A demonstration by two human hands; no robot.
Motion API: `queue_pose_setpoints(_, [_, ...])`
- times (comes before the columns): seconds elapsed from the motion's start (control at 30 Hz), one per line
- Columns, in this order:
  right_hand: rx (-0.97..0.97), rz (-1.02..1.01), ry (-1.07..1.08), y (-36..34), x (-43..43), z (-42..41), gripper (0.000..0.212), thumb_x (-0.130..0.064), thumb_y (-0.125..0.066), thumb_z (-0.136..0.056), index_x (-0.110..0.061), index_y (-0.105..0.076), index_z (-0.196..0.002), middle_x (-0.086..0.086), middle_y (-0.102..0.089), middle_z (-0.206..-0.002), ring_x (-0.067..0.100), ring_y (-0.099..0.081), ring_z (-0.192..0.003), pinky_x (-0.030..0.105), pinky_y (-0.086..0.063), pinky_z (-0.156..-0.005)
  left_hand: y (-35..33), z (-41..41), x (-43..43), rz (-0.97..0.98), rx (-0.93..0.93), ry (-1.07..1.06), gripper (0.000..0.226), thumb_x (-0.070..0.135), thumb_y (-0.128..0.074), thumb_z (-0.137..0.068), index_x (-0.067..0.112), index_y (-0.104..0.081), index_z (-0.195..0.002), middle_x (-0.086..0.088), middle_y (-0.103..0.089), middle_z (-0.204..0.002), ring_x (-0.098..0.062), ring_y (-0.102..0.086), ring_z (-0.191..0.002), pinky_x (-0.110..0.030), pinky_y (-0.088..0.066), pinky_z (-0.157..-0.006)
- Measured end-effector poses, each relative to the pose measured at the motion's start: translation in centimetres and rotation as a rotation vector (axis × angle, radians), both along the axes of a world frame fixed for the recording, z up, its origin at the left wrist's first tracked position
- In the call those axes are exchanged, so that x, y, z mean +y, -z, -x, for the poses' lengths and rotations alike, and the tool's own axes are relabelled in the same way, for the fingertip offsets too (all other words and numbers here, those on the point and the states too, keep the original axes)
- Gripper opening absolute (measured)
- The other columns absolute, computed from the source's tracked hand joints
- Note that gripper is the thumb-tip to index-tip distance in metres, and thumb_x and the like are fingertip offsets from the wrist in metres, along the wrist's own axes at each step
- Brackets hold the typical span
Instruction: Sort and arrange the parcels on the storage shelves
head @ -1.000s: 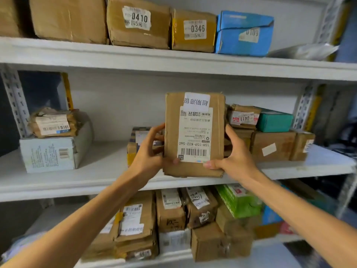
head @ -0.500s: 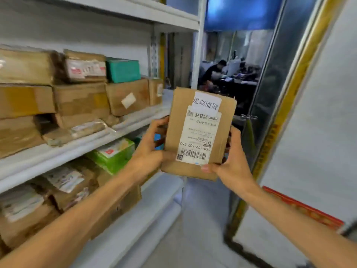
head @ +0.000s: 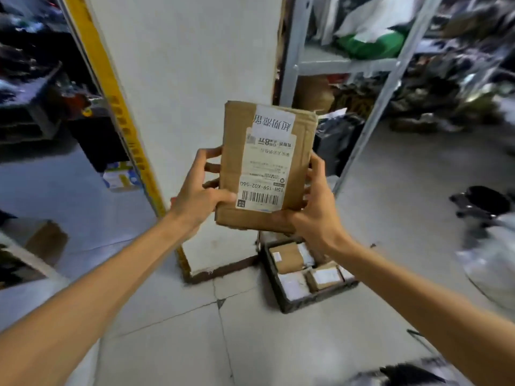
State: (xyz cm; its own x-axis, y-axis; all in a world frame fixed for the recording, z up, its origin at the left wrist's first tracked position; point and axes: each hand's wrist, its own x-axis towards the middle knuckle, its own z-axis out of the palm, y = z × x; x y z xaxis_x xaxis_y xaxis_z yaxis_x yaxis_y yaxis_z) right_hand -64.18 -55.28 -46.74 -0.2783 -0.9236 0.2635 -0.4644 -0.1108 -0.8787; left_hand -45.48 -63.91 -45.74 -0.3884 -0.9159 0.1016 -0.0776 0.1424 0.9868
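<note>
Cardboard parcel (head: 267, 165) held over grey tiled floor (head: 195, 335); crate (head: 315, 298) beside white pillar (head: 189, 79)

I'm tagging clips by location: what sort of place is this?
Probably a parcel depot or courier storeroom: the left hand and right hand hold a cardboard parcel with a barcode label, a dark crate of more parcels sits on the tiled floor, and metal shelving holds bagged goods.

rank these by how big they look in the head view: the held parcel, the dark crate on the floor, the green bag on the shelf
1. held parcel, largest, but nearest the camera, so inflated
2. dark crate, close behind, farther off
3. green bag, smallest, far off and partly covered
</note>
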Motion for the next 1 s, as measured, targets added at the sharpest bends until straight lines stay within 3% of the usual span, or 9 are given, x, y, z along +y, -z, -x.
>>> queue_pose_setpoints(0.13, [0.002, -0.016, 0.157, 1.4, -0.1, 6.9, 0.111, 0.001, -0.083, -0.063, -0.025, -0.017, -0.148, -0.030, -0.042, -0.115, 0.010, -0.053, -0.114, 0.034, -0.057, -0.087, 1.5, 8.7, -3.1, -0.043, -0.008, 0.177, 0.063, -0.009, -0.065, -0.074, 0.032, -0.044, -0.117, -0.003, -0.054, -0.108, -0.024, -0.063, -0.102, -0.038, -0.058, -0.074])
queue_pose_setpoints(0.23, [-0.030, -0.030, 0.275, 3.0, 0.3, 11.3, 0.104, 0.002, -0.081, -0.068, -0.025, -0.020, -0.147, -0.026, -0.043, -0.117, 0.007, -0.054, -0.111, 0.025, -0.057, -0.083, 2.8, 14.6, -4.7, -0.082, -0.019, 0.284, 0.060, -0.013, -0.061, -0.078, 0.030, -0.044, -0.116, 0.004, -0.056, -0.105, -0.018, -0.063, -0.100, -0.031, -0.059, -0.070])
queue_pose_setpoints(0.3, [-0.058, -0.039, 0.366, 4.3, 0.5, 13.6, 0.097, -0.001, -0.080, -0.071, -0.025, -0.022, -0.145, -0.025, -0.045, -0.117, 0.007, -0.056, -0.110, 0.029, -0.057, -0.084, 4.0, 18.3, -5.6, -0.098, -0.029, 0.382, 0.059, -0.007, -0.066, -0.073, 0.032, -0.046, -0.113, 0.004, -0.058, -0.109, -0.014, -0.063, -0.101, -0.028, -0.058, -0.069])
queue_pose_setpoints(0.47, [-0.127, -0.050, 0.575, 7.3, -0.4, 18.6, 0.086, -0.007, -0.081, -0.073, -0.028, -0.027, -0.137, -0.015, -0.051, -0.119, 0.015, -0.058, -0.116, 0.040, -0.057, -0.088, 6.8, 26.4, -8.9, -0.115, -0.104, 0.549, 0.059, -0.001, -0.070, -0.068, 0.031, -0.047, -0.112, 0.008, -0.060, -0.111, -0.008, -0.059, -0.107, -0.041, -0.055, -0.088])
queue_pose_setpoints(0.57, [-0.179, -0.087, 0.687, 9.6, -1.7, 21.4, 0.085, -0.003, -0.079, -0.073, -0.031, -0.028, -0.134, -0.015, -0.051, -0.117, 0.015, -0.057, -0.115, 0.037, -0.057, -0.087, 9.2, 30.9, -11.3, -0.157, -0.133, 0.654, 0.058, 0.006, -0.068, -0.060, 0.031, -0.049, -0.108, 0.009, -0.064, -0.103, -0.002, -0.065, -0.095, -0.029, -0.056, -0.072])
queue_pose_setpoints(0.63, [-0.203, -0.102, 0.727, 10.9, -2.5, 22.3, 0.085, -0.001, -0.078, -0.072, -0.028, -0.029, -0.135, -0.018, -0.051, -0.115, 0.014, -0.058, -0.113, 0.033, -0.057, -0.087, 10.8, 32.9, -12.6, -0.160, -0.143, 0.694, 0.061, 0.000, -0.073, -0.066, 0.024, -0.046, -0.115, 0.010, -0.064, -0.098, 0.006, -0.066, -0.082, -0.019, -0.053, -0.061])
queue_pose_setpoints(0.77, [-0.296, -0.157, 0.874, 15.4, -6.7, 25.2, 0.083, -0.002, -0.077, -0.073, -0.036, -0.028, -0.131, -0.022, -0.050, -0.116, 0.012, -0.058, -0.111, 0.024, -0.056, -0.084, 15.7, 39.1, -17.9, -0.211, -0.246, 0.853, 0.057, -0.001, -0.071, -0.080, 0.025, -0.044, -0.123, 0.013, -0.061, -0.107, 0.011, -0.064, -0.084, -0.017, -0.055, -0.067])
queue_pose_setpoints(0.9, [-0.385, -0.232, 0.989, 20.6, -11.7, 27.3, 0.088, -0.005, -0.077, -0.070, -0.036, -0.027, -0.135, -0.018, -0.052, -0.120, 0.015, -0.057, -0.114, 0.040, -0.055, -0.089, 20.6, 43.2, -22.7, -0.240, -0.333, 0.906, 0.057, -0.009, -0.069, -0.079, 0.018, -0.042, -0.122, 0.010, -0.057, -0.105, 0.016, -0.061, -0.080, -0.012, -0.054, -0.066])
queue_pose_setpoints(1.0, [-0.457, -0.295, 1.015, 25.6, -15.0, 28.3, 0.085, -0.005, -0.077, -0.070, -0.036, -0.028, -0.133, -0.014, -0.052, -0.123, 0.012, -0.056, -0.115, 0.044, -0.054, -0.091, 25.8, 45.0, -25.5, -0.298, -0.398, 0.890, 0.059, -0.012, -0.068, -0.078, 0.019, -0.041, -0.120, 0.011, -0.057, -0.103, 0.010, -0.063, -0.081, -0.012, -0.053, -0.063])
